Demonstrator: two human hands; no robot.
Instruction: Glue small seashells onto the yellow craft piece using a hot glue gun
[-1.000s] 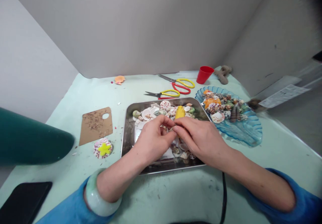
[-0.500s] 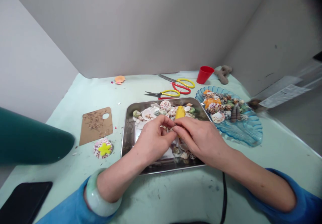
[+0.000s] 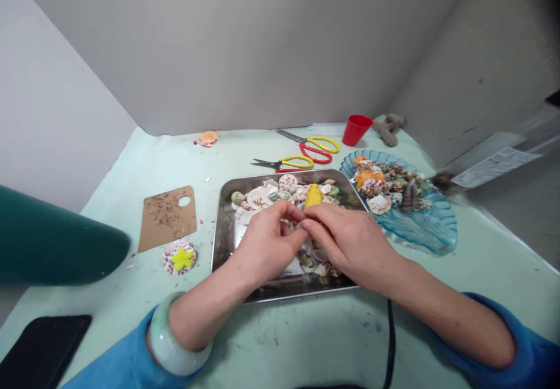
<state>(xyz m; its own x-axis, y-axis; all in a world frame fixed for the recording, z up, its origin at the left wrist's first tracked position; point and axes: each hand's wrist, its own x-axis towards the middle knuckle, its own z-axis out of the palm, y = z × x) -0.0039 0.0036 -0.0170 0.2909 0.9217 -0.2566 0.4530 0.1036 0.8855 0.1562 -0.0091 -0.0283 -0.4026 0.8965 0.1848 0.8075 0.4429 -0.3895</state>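
1. Over the metal tray [image 3: 217, 231], the left hand [image 3: 269, 240] and right hand [image 3: 359, 240] meet fingertip to fingertip, fingers bent; whether they pinch something small I cannot tell, as the fingers themselves cover the spot.
2. Beneath and beyond both hands, seashells [image 3: 262, 195] lie in the tray, with a yellow piece [image 3: 313, 195] just past the right fingertips; the hands hide the heap's middle.
3. Nearer the body, the tray's near rim passes below the hands, and green tabletop [image 3: 280, 342] spreads between the forearms.
4. Left of the left hand, a stretch of tabletop separates the tray from a cardboard piece [image 3: 168, 218] and a shell with a yellow star [image 3: 181, 258]; farther out, a green cylinder [image 3: 56, 240] and a black flat object [image 3: 39, 348] are cut off by the frame.
5. Right of the right hand, a blue dish [image 3: 420, 234] of shells sits close by the tray's far corner.
6. Past the hands, scissors [image 3: 271, 164] lie near the tray's far rim, their overlapping handles hard to separate.
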